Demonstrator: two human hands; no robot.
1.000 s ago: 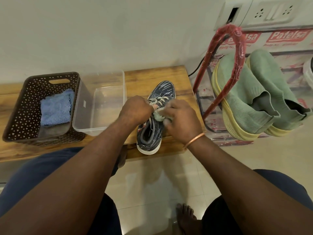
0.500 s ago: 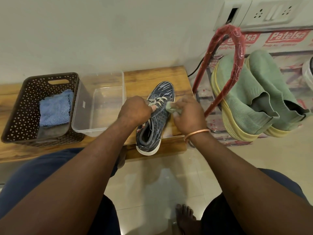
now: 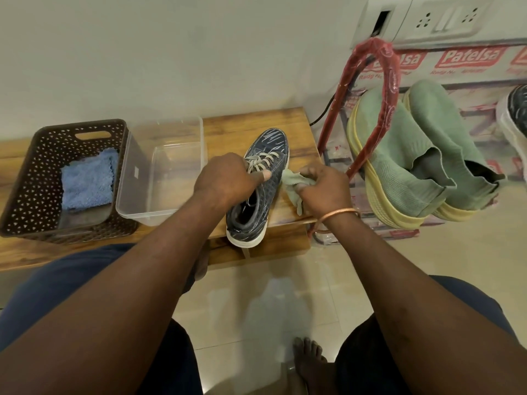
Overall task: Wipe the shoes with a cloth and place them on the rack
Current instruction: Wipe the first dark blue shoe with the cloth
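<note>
Counter (image 3: 228, 129): carried the dark shoe (image 3: 273, 149) near its right end.
Rack (image 3: 389, 81): stood just beside the counter.
Shoe: likely light, stiff-soled; the collar offered the best hold.
Left hand (image 3: 225, 181): fingers gripped its laced top.
Right hand (image 3: 325, 189): fingers pinched the cloth (image 3: 293, 181) at the shoe's side.
Cloth: soft, limp.

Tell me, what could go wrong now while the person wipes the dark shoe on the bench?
The dark shoe has its heel sticking out past the bench edge; a hard push from the cloth in the right hand might tip it off if the left hand loosens. The left hand partly covers the laces, so they may get missed.
</note>
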